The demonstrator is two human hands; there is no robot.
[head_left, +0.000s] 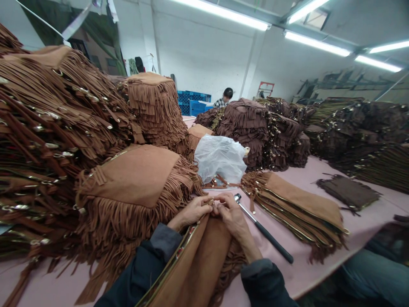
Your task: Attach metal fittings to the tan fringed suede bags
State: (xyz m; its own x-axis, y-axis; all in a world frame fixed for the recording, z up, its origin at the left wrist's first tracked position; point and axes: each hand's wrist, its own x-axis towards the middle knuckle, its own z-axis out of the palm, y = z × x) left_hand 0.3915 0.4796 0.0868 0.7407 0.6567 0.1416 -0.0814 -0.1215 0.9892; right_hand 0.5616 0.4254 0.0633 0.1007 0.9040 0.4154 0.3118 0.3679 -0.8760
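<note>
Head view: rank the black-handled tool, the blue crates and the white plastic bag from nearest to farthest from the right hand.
1. Black-handled tool: just to the right of the right hand.
2. White plastic bag: ahead, beyond the hand.
3. Blue crates: far in the background, beyond the bag and to its left.

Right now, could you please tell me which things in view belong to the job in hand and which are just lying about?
In the job:
tan zipped piece, in left hand and right hand
perhaps black-handled tool

Lying about, apparently:
white plastic bag
blue crates
dark brown stack
</note>
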